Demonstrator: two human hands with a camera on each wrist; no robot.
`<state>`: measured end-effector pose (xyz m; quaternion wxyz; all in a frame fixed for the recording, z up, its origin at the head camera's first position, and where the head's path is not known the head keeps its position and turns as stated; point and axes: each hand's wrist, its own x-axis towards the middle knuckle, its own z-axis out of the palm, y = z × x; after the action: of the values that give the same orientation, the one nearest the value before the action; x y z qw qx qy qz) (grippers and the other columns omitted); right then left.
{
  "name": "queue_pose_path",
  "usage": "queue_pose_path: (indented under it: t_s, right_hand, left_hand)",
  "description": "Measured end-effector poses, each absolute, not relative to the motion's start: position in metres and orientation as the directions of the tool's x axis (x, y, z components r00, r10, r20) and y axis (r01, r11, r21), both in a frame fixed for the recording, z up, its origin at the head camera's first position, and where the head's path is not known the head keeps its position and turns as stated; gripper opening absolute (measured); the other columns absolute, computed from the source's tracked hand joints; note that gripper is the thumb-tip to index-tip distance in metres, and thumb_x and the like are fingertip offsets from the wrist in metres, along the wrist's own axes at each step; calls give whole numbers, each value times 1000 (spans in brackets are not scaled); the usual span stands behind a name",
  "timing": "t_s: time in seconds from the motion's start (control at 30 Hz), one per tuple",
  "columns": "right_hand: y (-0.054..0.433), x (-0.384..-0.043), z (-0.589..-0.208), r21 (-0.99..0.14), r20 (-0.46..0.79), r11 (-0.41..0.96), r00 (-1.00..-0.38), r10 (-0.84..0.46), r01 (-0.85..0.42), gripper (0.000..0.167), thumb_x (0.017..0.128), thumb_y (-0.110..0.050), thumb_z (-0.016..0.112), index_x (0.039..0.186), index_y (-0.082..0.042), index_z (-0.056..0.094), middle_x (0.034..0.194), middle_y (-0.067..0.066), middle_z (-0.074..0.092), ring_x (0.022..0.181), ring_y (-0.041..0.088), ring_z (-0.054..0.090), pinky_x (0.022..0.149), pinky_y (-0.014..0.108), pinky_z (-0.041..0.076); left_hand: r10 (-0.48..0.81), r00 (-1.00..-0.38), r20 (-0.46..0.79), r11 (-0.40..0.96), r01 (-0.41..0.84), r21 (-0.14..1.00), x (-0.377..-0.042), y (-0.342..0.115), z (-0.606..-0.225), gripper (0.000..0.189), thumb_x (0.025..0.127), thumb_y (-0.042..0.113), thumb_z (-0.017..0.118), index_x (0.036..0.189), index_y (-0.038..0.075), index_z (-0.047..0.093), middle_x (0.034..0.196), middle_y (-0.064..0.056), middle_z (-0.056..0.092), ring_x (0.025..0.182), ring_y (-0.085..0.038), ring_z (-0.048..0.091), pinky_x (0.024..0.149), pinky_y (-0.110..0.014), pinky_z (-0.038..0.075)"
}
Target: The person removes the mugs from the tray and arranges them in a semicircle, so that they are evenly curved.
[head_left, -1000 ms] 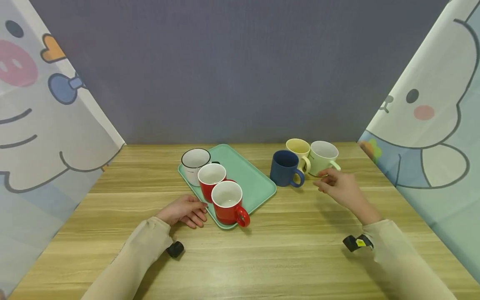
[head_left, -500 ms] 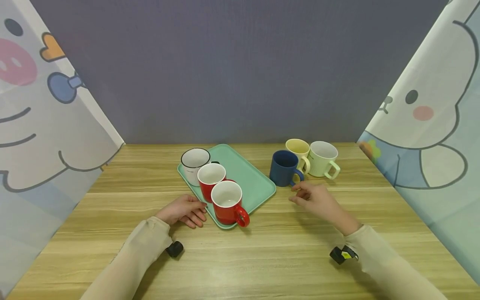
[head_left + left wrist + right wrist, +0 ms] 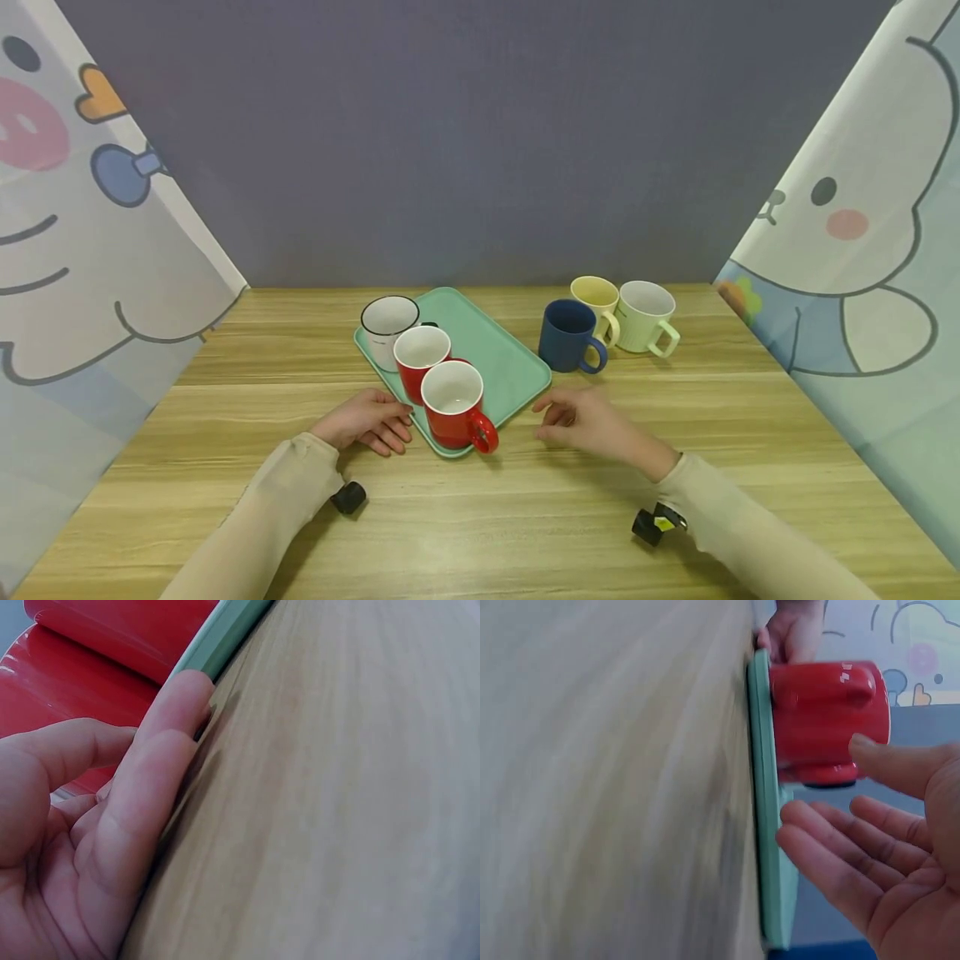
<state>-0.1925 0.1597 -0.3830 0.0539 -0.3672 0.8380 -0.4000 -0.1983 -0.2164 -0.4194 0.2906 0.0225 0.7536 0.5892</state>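
My left hand [image 3: 367, 422] lies at the left edge of a mint-green tray [image 3: 495, 350], its fairly straight fingers against the rim [image 3: 221, 641] in the left wrist view. On the tray stand a white mug with a dark rim [image 3: 382, 348], a red mug [image 3: 412, 377] and, nearest me, another red mug [image 3: 450, 425] whose handle points right. To the right of the tray, over the table, my right hand [image 3: 588, 423] has its thumb and fingers apart with nothing between them. In the right wrist view its fingers [image 3: 840, 877] point toward the tray and red mug [image 3: 817, 712].
A blue mug [image 3: 561, 343], a yellow mug [image 3: 604, 313] and a pale green mug [image 3: 639, 325] stand close together on the wooden table [image 3: 480, 525], right of the tray. Behind the table rises a grey panel [image 3: 480, 150], with cartoon-printed sheets on both sides.
My right hand has left the pale green mug's handle and moved left and nearer me, past the blue mug, toward the tray. That green handle has turned toward me slightly. The left hand stays put.
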Motion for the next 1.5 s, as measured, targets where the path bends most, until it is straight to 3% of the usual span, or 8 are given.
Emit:
queue_pose_path:
  t_s: [0.13, 0.43, 0.87, 1.5]
  right_hand:
    - [147, -190, -386, -799, 151, 332, -701, -697, -502, 28, 85, -11, 79, 105, 5, 67, 83, 0, 72, 72, 7, 67, 67, 25, 56]
    - [116, -184, -388, -839, 136, 275, -669, -731, -470, 22, 86, -16, 79, 103, -5, 69, 85, -2, 72, 79, 7, 67, 72, 26, 57]
    - [96, -182, -388, -742, 284, 238, -615, -736, -626, 16, 87, -13, 78, 94, -9, 64, 78, -5, 68, 70, 0, 61, 63, 21, 55]
    - [96, -175, -385, -663, 313, 282, -599, -737, -694, 11, 93, -10, 70, 96, -4, 62, 70, -7, 59, 60, -3, 46, 50, 16, 41]
  left_hand:
    - [377, -828, -416, 306, -313, 899, -198, -216, -419, 26, 101, 16, 50, 96, -6, 62, 77, -9, 71, 63, -14, 70, 57, -29, 59]
    - [404, -822, -401, 286, -303, 909, -196, -215, -415, 26, 101, 14, 50, 94, -7, 64, 75, -8, 71, 62, -13, 70, 57, -28, 59]
    - [411, -822, -394, 274, -301, 913, -196, -215, -415, 24, 101, 14, 49, 99, -6, 62, 75, -7, 70, 62, -13, 70, 57, -27, 59]
    - [400, -823, -405, 297, -301, 906, -198, -217, -418, 26, 102, 15, 49, 95, -6, 62, 77, -8, 71, 63, -14, 70, 57, -28, 59]
